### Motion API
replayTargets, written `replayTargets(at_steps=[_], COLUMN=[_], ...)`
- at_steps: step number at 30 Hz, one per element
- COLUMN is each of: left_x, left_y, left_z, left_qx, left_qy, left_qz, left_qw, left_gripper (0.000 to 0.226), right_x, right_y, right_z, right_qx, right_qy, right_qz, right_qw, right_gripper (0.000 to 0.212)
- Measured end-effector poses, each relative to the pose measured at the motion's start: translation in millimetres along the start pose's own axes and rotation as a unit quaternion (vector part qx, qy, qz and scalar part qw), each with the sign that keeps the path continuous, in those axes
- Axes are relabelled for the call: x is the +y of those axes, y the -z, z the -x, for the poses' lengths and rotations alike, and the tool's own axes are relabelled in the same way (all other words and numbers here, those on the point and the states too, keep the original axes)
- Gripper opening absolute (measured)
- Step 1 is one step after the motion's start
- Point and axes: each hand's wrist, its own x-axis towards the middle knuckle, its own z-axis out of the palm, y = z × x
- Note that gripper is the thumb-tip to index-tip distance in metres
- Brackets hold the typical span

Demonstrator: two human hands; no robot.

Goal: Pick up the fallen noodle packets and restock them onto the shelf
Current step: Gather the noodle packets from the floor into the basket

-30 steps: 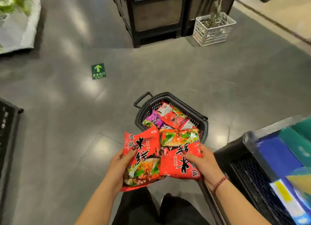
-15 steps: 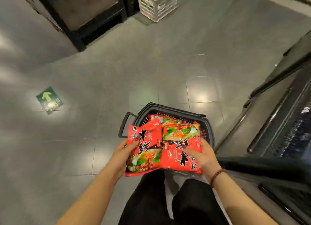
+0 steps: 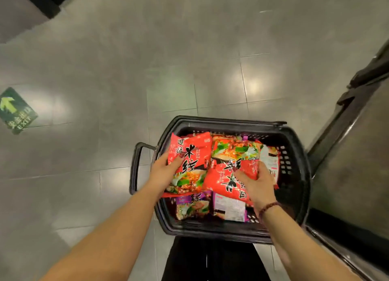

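Observation:
A black plastic basket [image 3: 294, 175] stands on the floor right below me, with several noodle packets in it. My left hand [image 3: 166, 168] grips the left edge of a red noodle packet [image 3: 192, 154], thumb on its front. My right hand [image 3: 255, 182] grips a second red noodle packet [image 3: 229, 171] lying beside the first. Both packets sit low over the basket, on top of the others. Purple packets [image 3: 193, 205] and a pale-backed packet [image 3: 229, 209] show beneath them at the near side.
A dark shelf unit [image 3: 347, 175] runs along the right, close to the basket. A green exit sticker [image 3: 16, 110] is on the grey tile floor at left. A dark fixture corner [image 3: 42, 1] shows top left. My dark trousers [image 3: 210, 259] are below the basket.
My view has tilted down and come closer to the basket. Both hands have gone down with the two red packets, from above the basket to just over the packets inside it.

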Motion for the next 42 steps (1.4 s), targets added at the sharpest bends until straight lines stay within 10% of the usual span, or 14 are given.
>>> replayTargets(at_steps=[9,12,16,23,29,33,42], left_x=[-45.5,-59.7,-73.7,-81.0,-61.9,-45.2,21.7], left_y=[-33.1,-36.3,-36.3,-38.8,-43.1,-38.9,-7.5], left_z=[-87.6,-80.3,-85.3,-102.4,-96.2,-63.6,83.0], left_qx=[0.117,0.139,0.057,0.008,-0.037,-0.026,-0.009], left_qy=[-0.156,-0.327,-0.429,-0.339,-0.284,-0.286,-0.427], left_qz=[-0.210,-0.378,-0.547,-0.660,-0.707,-0.653,-0.557], left_qw=[0.958,0.855,0.717,0.670,0.646,0.700,0.712], left_gripper=[0.047,0.069,0.063,0.059,0.059,0.063,0.049], right_x=[61.4,66.8,74.0,87.5,79.8,55.4,2.5], right_y=[-33.5,-38.0,-42.4,-55.2,-57.7,-47.3,21.3], right_z=[-94.1,-93.4,-94.5,-111.1,-107.2,-83.3,62.0], right_qx=[0.032,0.110,0.019,-0.005,-0.023,-0.021,0.060], right_qy=[0.046,0.214,0.359,0.353,0.339,0.325,0.354], right_qz=[0.128,0.366,0.551,0.628,0.644,0.598,0.471], right_qw=[0.990,0.899,0.753,0.693,0.686,0.732,0.806], right_gripper=[0.057,0.089,0.077,0.066,0.066,0.062,0.043])
